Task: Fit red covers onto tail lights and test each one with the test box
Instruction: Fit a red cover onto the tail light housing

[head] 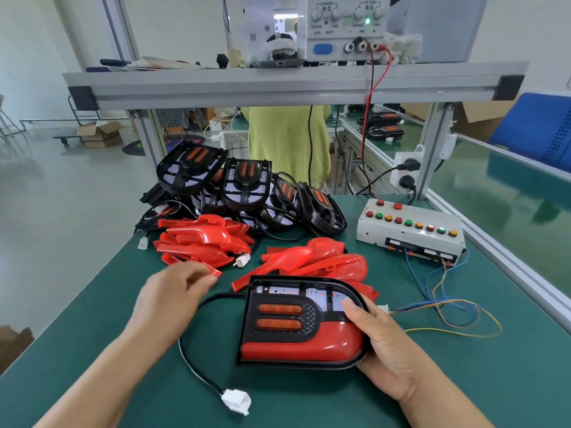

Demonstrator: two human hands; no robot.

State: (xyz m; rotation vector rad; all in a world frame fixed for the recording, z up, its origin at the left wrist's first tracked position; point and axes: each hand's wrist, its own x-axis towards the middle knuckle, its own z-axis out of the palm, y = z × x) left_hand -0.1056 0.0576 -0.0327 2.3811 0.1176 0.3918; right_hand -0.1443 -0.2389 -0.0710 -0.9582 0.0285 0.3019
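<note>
VIEWS one, head | MOUNT worn on head, wide-angle lens | FACING forward and down across green-matted workbench (479,390) | RANGE close, black-housed tail light with red cover (302,329) large in lower centre | UPPER FRAME grey aluminium shelf rail (278,84) overhead, pale factory floor (61,186) beyond at left

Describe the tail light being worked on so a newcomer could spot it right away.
On the green table, nearest the camera, one tail light lies gripped by the right hand. Unlike the black lights piled behind, its lower half wears a red cover.
</note>
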